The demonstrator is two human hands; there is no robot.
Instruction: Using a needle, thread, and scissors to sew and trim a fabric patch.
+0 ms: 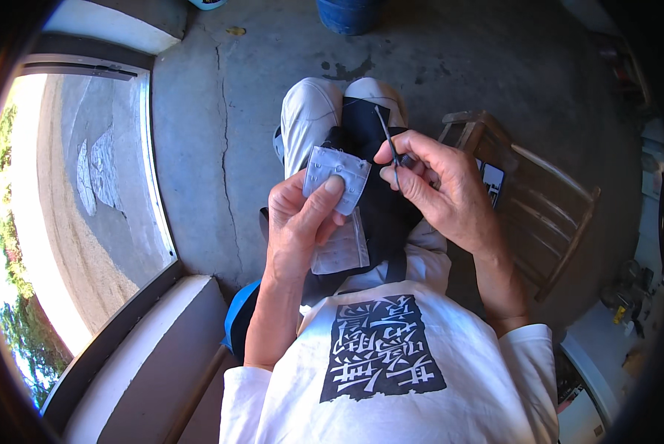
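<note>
My left hand [307,208] pinches a small white fabric piece [337,169] with rows of small metal hooks or loops, thumb on its face. Beneath that hand hangs a clear plastic bag [343,247] with pale pieces inside. To the right, my right hand [434,183] holds small dark-handled scissors [388,139] between thumb and fingers, the tips pointing away from me. The scissors are apart from the fabric piece. Black cloth [387,222] lies across my lap under both hands; some dark threads show at the fabric's upper edge.
A wooden chair or rack [554,205] stands on the right, near a dark case with small items [492,180]. A blue bucket [348,14] is on the concrete floor ahead. At left are an open doorway and a low white wall [160,338].
</note>
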